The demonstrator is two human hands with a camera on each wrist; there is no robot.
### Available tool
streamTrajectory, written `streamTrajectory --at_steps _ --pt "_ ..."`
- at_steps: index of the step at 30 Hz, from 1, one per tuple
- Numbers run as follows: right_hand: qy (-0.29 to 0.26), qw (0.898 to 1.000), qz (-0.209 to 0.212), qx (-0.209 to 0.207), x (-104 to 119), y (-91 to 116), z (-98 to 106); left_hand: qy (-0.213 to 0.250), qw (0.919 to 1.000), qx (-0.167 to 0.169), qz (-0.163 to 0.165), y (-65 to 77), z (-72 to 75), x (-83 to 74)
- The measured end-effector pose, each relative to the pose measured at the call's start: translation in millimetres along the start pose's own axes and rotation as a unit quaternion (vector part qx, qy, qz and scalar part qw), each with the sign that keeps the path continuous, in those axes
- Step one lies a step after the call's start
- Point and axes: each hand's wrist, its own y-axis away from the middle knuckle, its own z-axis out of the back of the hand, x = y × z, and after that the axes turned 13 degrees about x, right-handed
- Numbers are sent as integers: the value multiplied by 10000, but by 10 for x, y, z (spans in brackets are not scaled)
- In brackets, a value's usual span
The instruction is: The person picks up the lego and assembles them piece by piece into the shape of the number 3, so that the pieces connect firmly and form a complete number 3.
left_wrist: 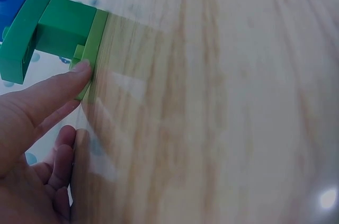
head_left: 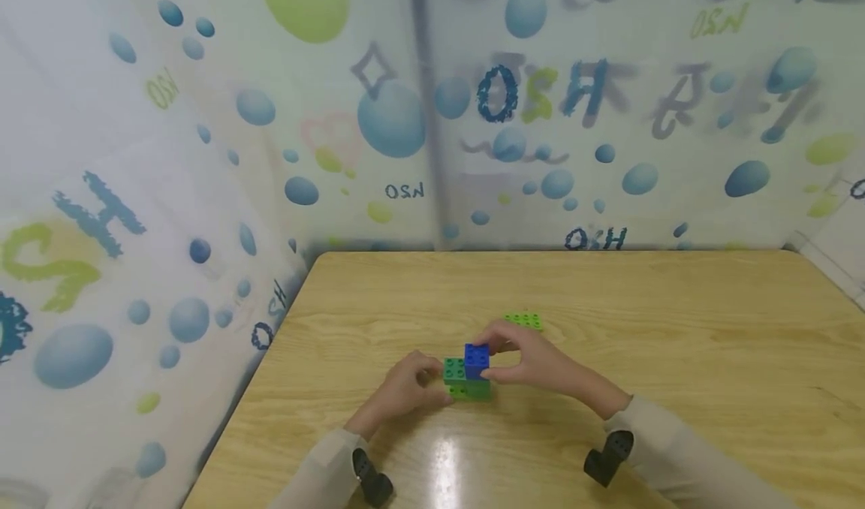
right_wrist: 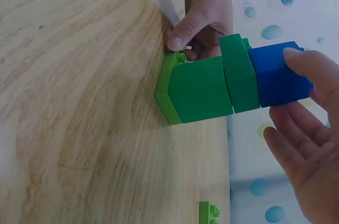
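Sitting atop green bricks (head_left: 455, 370) at lower centre, the blue block (head_left: 477, 360) is pinched by the part-open fingers (right_wrist: 313, 68) of the right hand (head_left: 534, 359). The light-green base (right_wrist: 168, 97) is held by the left hand (head_left: 408, 386), fingers curled.

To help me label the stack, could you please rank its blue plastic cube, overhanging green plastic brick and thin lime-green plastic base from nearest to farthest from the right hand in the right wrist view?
1. Blue plastic cube: on top, held by the right hand.
2. Overhanging green plastic brick: directly beneath the cube.
3. Thin lime-green plastic base: at the bottom, farthest away.
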Motion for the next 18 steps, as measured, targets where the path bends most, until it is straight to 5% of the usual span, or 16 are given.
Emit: streamTrajectory --at_steps 10,18 --pt "-215 9983 -479 239 -153 45 215 33 9999 34 125 14 -5 -24" --pt "30 9962 -865 -29 -471 65 474 78 9999 52 88 11 3 -16"
